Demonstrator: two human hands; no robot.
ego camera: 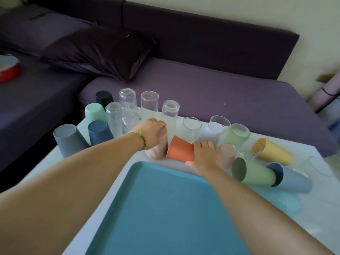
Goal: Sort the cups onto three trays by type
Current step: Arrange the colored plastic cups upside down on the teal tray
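The left hand (152, 132) gripped the upturned pink ribbed cup (156, 152) from above, fingers curled over its base. Touching it on the right, the orange cup (181, 149) lay tilted on the white desk (320, 218), held by the right hand (204, 156) with fingers wrapped round its mouth end. Both cups stood just beyond the blue tray (165, 208), with clear glasses (150, 103) behind them.

The head camera looks forward and down, close over the table (318, 223), toward the sofa (239, 100)
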